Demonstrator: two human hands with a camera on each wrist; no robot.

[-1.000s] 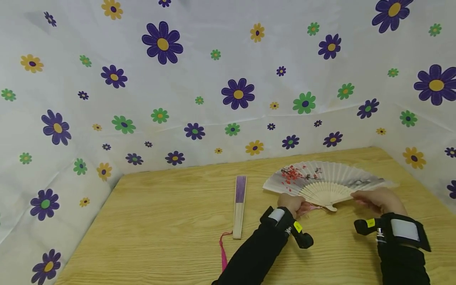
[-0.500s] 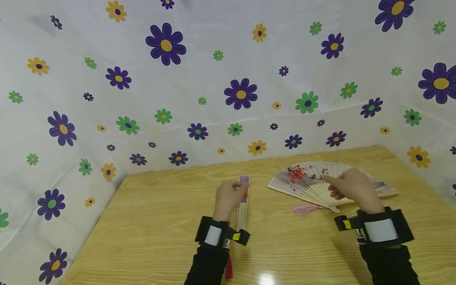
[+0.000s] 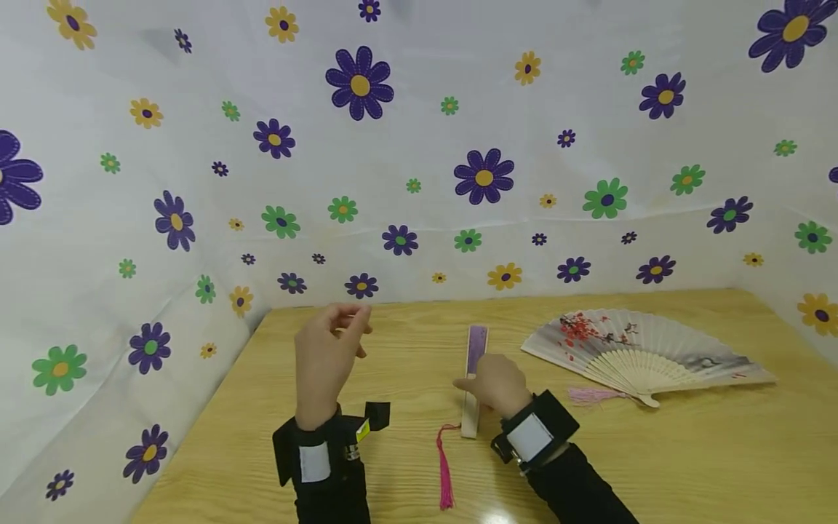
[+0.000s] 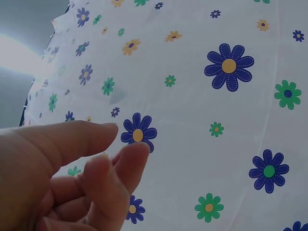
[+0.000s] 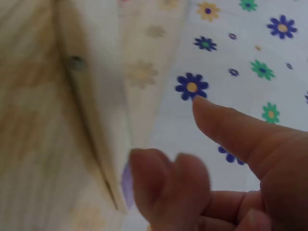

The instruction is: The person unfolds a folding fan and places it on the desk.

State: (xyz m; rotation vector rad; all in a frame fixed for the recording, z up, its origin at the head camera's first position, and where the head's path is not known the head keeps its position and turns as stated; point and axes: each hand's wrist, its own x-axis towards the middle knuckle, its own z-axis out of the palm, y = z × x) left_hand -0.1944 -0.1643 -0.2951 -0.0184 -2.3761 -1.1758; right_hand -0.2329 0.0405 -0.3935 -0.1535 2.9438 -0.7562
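A folded hand fan (image 3: 479, 349), purple at its far end and pale wood at the near end, lies on the table with a magenta tassel (image 3: 444, 477) trailing from it. Over its middle is my right hand (image 3: 500, 382), partly covering it. In the right wrist view the thumb and fingertips are apart, with the fan's wooden edge (image 5: 94, 96) just beside the fingertips. My left hand (image 3: 324, 364) is raised left of the folded fan. Its fingers are loosely bent, and the left wrist view shows nothing between thumb (image 4: 82, 139) and fingers.
To the right, a spread hand fan (image 3: 661, 349) with red blossoms lies flat, its pink tassel (image 3: 594, 395) pointing left. The wooden table (image 3: 262, 451) meets a white cloth (image 3: 419, 131) printed with flowers at the back and sides.
Both hands have let go of the spread fan and moved left. The left hand passed over the folded fan and rose; the right hand came down over the folded fan. The view turned left.
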